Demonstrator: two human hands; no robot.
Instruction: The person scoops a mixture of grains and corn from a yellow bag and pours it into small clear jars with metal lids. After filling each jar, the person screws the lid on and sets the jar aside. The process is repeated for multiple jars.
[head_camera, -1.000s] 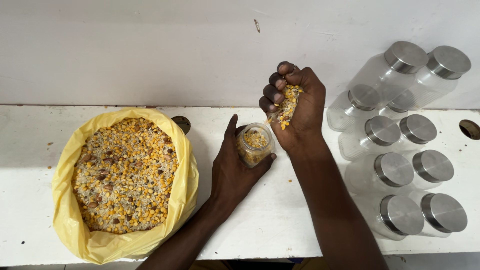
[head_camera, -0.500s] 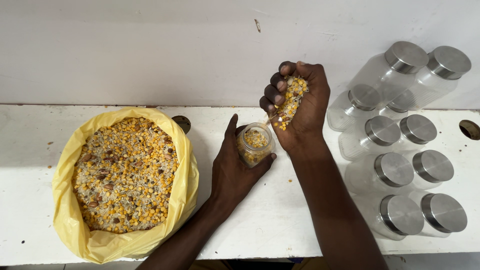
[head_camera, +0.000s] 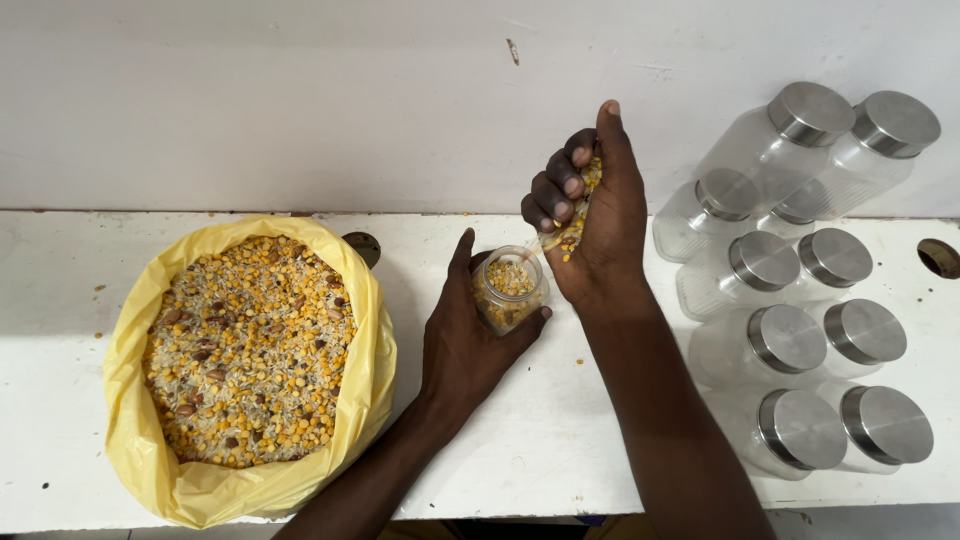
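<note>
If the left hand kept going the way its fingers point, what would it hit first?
The left hand is already wrapped around the small open jar. Past that, the right hand holding mixed grain comes first, probably; it looks higher up, so depth is unclear.

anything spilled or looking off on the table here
A few loose yellow grains lie on the white table by the right hand, and more specks sit left of the yellow bag. The small jar in the left hand is tilted. Nothing looks damaged.

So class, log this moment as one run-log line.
left hand: steadies open jar | right hand: trickles grain mix into jar | yellow bag: open | lidded jars: right
</note>
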